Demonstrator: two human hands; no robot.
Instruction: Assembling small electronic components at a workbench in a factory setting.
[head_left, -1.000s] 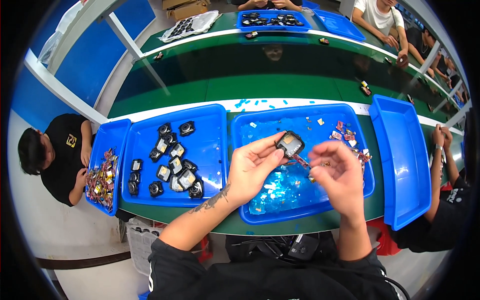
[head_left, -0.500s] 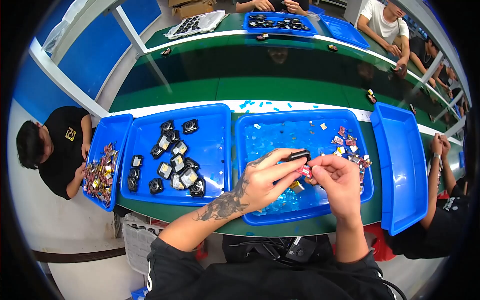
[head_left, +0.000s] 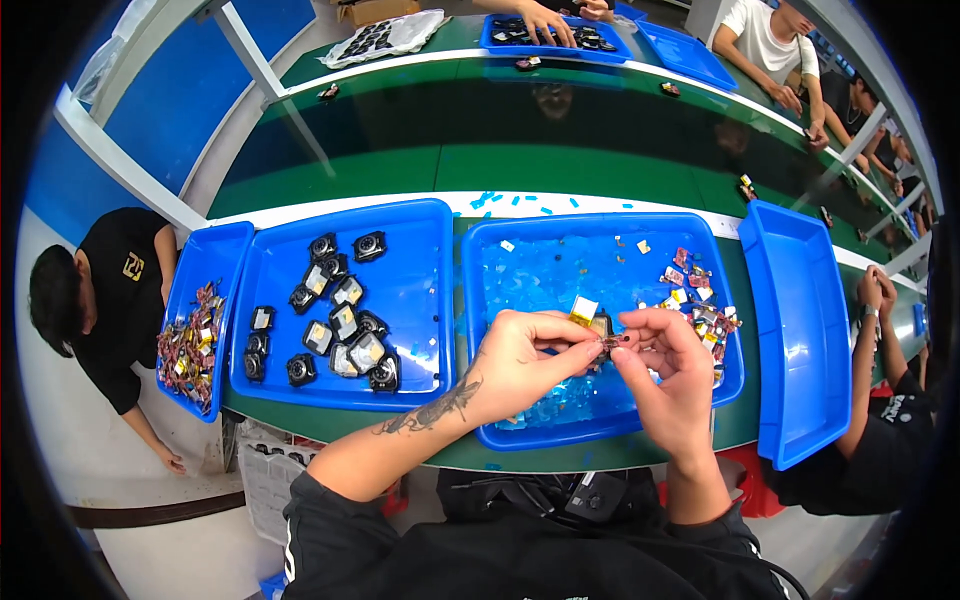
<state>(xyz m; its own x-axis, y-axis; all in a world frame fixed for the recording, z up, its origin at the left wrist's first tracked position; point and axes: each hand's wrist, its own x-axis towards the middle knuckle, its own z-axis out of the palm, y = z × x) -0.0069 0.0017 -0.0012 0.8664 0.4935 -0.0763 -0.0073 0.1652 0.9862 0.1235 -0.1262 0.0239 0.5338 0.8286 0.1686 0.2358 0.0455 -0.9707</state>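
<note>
Over the middle blue tray, both my hands meet at one small electronic assembly. My left hand is closed, thumb and forefinger pinching the assembly. From it a silver-and-yellow battery sticks up beside a black watch-like casing, mostly hidden by the fingers. My right hand pinches a small circuit board at the same spot, its forefinger arched above. Beneath, the tray holds blue film pieces and, at its right side, a heap of small red boards and batteries.
The tray on the left holds several black watch-like casings. Farther left stands a narrow tray of boards beside a co-worker. Another blue tray stands right. Beyond runs a green conveyor; other people sit across it.
The black casing between my hands has turned, and the battery now stands up above my left fingers. The left co-worker's arm has dropped from the narrow tray. Across, a hand reaches into a tray.
</note>
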